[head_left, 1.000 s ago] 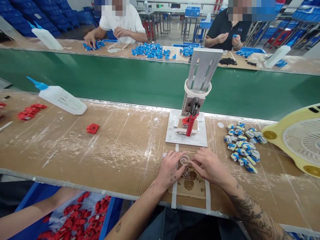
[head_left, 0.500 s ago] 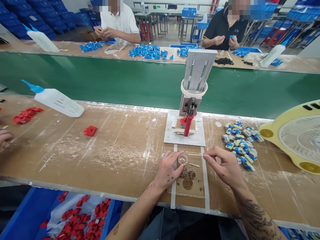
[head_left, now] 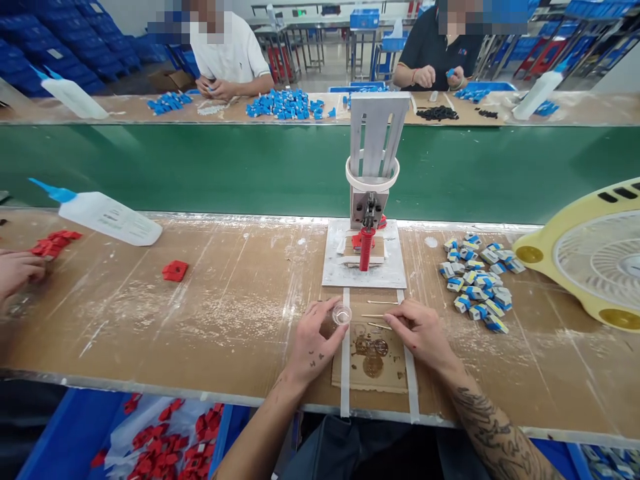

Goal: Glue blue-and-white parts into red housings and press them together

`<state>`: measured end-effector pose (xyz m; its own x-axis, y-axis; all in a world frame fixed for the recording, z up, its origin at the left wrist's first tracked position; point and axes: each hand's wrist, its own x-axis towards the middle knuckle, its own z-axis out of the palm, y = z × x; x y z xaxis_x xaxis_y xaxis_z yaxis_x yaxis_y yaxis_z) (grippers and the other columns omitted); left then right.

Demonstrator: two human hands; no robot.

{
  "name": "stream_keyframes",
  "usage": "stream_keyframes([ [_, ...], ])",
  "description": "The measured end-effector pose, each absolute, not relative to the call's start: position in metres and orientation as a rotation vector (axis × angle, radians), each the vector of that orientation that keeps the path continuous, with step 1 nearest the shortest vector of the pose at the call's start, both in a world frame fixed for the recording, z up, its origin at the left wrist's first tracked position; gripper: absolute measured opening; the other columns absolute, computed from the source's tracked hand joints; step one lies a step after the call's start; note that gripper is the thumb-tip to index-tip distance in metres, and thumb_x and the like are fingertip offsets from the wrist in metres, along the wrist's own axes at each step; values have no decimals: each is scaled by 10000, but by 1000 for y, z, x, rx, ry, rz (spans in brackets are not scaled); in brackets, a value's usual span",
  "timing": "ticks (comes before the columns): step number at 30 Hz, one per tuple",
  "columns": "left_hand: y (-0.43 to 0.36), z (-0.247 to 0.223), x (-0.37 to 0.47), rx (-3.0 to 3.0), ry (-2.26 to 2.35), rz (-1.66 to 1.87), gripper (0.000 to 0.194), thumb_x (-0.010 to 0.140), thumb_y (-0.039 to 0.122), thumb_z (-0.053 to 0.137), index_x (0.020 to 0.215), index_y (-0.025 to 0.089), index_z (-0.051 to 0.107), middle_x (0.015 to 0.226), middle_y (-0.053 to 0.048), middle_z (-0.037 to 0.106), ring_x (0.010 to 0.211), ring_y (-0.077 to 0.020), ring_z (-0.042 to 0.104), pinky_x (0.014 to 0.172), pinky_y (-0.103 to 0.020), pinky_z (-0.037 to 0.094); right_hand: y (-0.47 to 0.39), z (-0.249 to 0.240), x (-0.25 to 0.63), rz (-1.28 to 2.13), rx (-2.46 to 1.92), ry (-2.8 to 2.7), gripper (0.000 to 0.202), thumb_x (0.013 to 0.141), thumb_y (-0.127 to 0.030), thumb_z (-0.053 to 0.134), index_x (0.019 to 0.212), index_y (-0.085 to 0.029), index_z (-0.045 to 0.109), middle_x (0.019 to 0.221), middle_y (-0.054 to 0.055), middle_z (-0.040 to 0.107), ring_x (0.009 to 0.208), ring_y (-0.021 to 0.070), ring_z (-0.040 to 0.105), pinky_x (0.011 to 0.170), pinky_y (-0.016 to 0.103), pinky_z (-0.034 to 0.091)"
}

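Note:
My left hand (head_left: pixel 314 340) grips a small clear round cup (head_left: pixel 342 315) between thumb and fingers, just left of the taped cardboard patch (head_left: pixel 390 380). Pinched in my right hand (head_left: pixel 419 333) is a thin stick (head_left: pixel 373 316) that points left toward the cup. Two more sticks lie close by, one above it (head_left: pixel 380 302) and one below near my fingertips. Brown wet rings (head_left: pixel 373 364) mark the cardboard. Behind my hands stands a metal press with a red handle (head_left: pixel 367 250), and a red part sits under it.
Blue-and-grey parts (head_left: pixel 477 283) are piled at right beside a yellow fan (head_left: pixel 560 267). A lone red part (head_left: pixel 175 271) and a white bottle (head_left: pixel 110 217) lie left. Another person's hand (head_left: pixel 20 272) is at the far left. Two people work across the green belt (head_left: pixel 225 167).
My left hand has moved the cup left, off the cardboard's middle. My right hand has moved left with its stick. The view has shifted slightly.

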<state>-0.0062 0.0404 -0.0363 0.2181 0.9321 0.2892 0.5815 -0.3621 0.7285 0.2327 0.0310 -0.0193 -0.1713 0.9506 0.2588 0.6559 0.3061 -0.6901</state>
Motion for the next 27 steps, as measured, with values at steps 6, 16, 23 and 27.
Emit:
stream_keyframes([
  [6,38,-38,-10,2028,1429,984,428,827,141,668,1241,240,620,1093,-52,766,1007,-242,719,883,-407,598,32,-27,228,575,-1386,-1929,332,996,-292,534,723,-197,696,570,9,592,555,177,549,560,286,435],
  [16,39,-34,-6,2030,1386,991,404,842,143,664,1232,238,615,1064,-49,764,980,-233,719,853,-387,599,33,-34,230,549,-1372,-1918,392,1011,-376,528,688,-213,677,553,-3,542,540,170,498,540,289,394],
  [23,40,-35,-3,2064,1367,1016,400,840,135,655,1227,232,618,1059,-56,769,968,-237,725,827,-377,601,30,-32,237,556,-1411,-1921,425,1022,-417,495,679,-219,649,551,-10,508,535,169,493,534,287,389],
  [27,40,-35,-2,2067,1366,1016,397,840,128,656,1224,220,618,1060,-60,768,968,-235,723,827,-375,602,26,-32,240,555,-1387,-1942,386,1013,-365,520,675,-216,631,545,-17,499,536,167,484,538,284,384],
])
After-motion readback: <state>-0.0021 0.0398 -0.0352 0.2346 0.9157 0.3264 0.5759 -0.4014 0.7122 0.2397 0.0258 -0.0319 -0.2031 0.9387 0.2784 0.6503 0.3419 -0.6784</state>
